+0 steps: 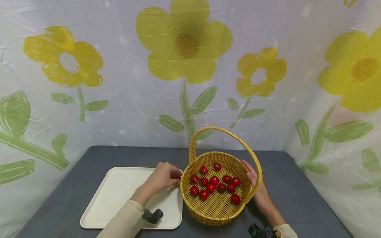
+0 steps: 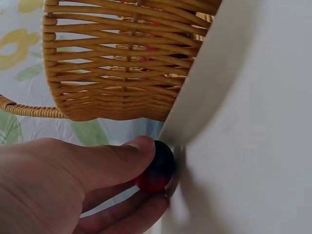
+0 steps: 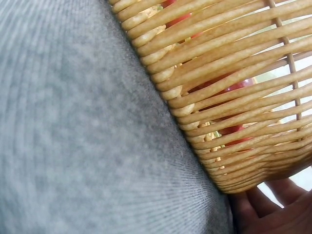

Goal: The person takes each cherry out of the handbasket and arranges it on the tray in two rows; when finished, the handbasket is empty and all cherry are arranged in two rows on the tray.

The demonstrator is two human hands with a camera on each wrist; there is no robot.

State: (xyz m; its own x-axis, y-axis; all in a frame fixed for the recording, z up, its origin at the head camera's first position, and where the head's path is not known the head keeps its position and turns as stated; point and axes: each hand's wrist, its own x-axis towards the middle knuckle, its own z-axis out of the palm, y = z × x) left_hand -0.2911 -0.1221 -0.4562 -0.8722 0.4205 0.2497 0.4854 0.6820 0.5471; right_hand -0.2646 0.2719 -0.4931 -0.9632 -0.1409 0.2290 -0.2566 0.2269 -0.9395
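In the head view my left hand (image 1: 162, 178) is over the right part of a white tray (image 1: 119, 185), beside the basket. Between its thumb and fingers it pinches a dark red cherry (image 2: 156, 168), close to the tray's surface and raised rim. A round wicker basket (image 1: 214, 211) with a tall arched handle (image 1: 226, 130) stands just right of the tray. Several red cherries (image 1: 214, 180) are spread over its woven bottom. My right hand (image 1: 259, 190) rests against the basket's right outer side, its fingers extended along the wall and partly hidden by the handle.
Basket and tray sit on a dark grey table (image 1: 297, 198). Behind and on both sides hangs a pale cloth (image 1: 125, 109) printed with yellow flowers. The basket handle arches high above the rim, between the hands.
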